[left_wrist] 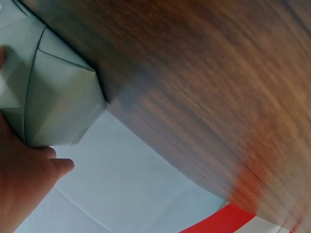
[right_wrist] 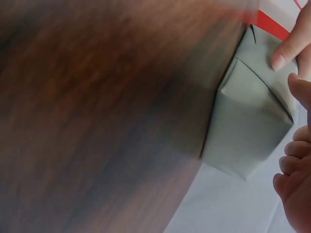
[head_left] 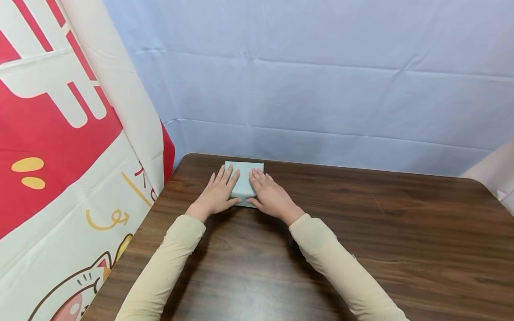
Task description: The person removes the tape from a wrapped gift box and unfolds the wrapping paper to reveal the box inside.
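Right now, your left hand (head_left: 217,194) lies on the pale green wrapped box (head_left: 243,183), fingers straight and spread; your right hand (head_left: 274,196) rests on its other side, fingers closer together, neither clamped. The box sits near the far edge of the wood-grain table (head_left: 381,218), so a hard push away could drop it; uneven pressure might crease its folds.

We see a bright head view, soft glare on the desk (head_left: 242,287), and dimmer, partly blurred wrist views.
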`<state>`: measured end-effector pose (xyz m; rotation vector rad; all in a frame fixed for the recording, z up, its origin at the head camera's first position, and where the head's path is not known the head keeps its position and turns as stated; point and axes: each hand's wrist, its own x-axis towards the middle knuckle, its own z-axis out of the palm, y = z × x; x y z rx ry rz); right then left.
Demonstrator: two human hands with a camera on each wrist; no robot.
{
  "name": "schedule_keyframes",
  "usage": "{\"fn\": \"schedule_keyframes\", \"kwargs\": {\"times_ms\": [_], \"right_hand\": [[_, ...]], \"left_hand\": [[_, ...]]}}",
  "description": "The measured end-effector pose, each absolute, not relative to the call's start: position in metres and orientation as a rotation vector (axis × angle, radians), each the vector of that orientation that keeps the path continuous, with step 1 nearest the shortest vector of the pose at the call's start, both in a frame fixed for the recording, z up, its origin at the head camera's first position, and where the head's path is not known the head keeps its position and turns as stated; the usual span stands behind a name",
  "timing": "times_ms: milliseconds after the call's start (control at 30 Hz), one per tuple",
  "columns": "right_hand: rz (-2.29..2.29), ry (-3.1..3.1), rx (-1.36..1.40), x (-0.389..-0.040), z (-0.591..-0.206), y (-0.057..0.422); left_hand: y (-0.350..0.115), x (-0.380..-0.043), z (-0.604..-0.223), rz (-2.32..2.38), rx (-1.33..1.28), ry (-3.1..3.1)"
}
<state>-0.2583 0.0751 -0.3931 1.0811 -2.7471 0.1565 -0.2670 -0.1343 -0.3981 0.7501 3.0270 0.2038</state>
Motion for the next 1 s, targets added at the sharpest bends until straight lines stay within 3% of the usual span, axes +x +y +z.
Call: {"fn": "schedule_keyframes", "kwargs": {"times_ms": [1000], "right_hand": [[0.162,-2.717,1.070,-0.259,-0.398,0.113]], "left_hand": [[-0.079,-0.260,-0.401,0.125,0.747,3.074]]}}
